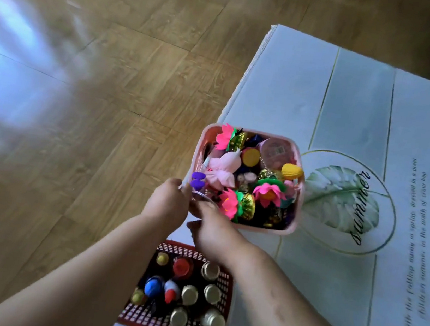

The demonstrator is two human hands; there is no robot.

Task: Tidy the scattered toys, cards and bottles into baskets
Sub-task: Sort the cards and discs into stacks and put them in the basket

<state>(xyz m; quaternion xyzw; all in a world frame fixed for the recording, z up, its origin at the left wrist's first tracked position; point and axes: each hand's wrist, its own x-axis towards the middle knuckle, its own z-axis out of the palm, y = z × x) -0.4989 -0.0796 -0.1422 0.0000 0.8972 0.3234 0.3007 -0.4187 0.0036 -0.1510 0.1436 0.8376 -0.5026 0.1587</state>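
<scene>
Both hands grasp the pink square plastic basket (296, 201) of toys: left hand (169, 203) at its seven o'clock corner, right hand (215, 231) beside it. It sits on a pale leaf-print mat (353, 99) over wooden floor (111, 67).

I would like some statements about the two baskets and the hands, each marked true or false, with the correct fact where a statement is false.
1. The pink basket is full of colourful toys. True.
2. The red basket holds playing cards. False: it holds upright bottles with caps showing.
3. Both hands are at the near left corner of the pink basket. True: the left hand and right hand meet there.
4. The pink basket sits on the wooden floor. False: it is over the pale mat printed with a leaf.
5. The red basket is farther from the person than the pink one. False: it is nearer, under the forearms.
</scene>
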